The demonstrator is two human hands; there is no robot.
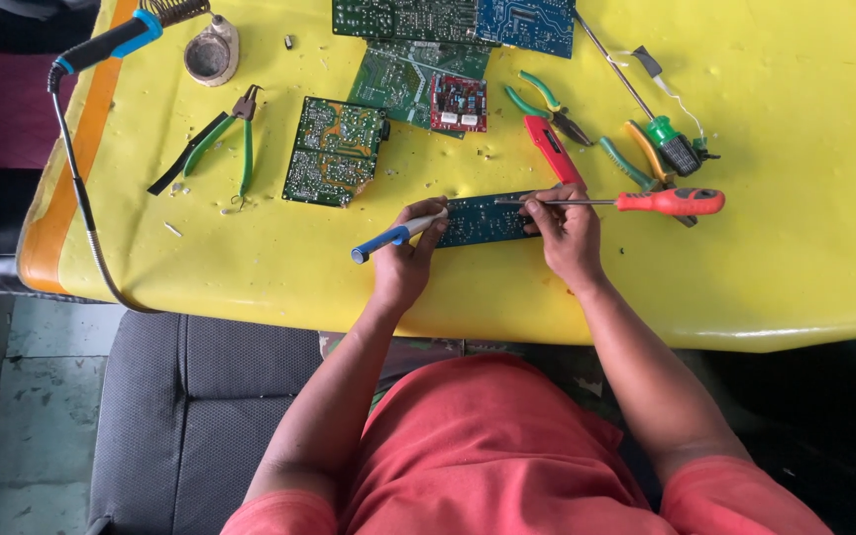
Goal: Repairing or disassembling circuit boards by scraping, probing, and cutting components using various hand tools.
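Far left corner of the bench (250,258): soldering iron (106,42) parked in its stand, cord trailing off the left edge, small round tin (210,54) just beside it. Green-handled cutters (220,139) next, lying open, then a green board (334,151) face up. More boards (453,20) stacked along the far edge, a small red one (459,102) on top of the pile.

Near the front edge, middle of the bench: left hand (400,260) closed round a blue-and-white pen-like tool (393,236), tip resting on the left end of the dark blue board (482,218). Board flat on the yellow cover, pinned between both hands. Right hand (569,236) on the board's right end, fingers pinching the screwdriver (671,201) by its shaft, red handle sticking out right. Red tool (552,149) just behind the right hand, touching or not, can't tell.

Further right: green pliers (547,104), another green-and-yellow pair (636,163), and a green-tipped probe (671,144) with a thin rod running toward the far edge.
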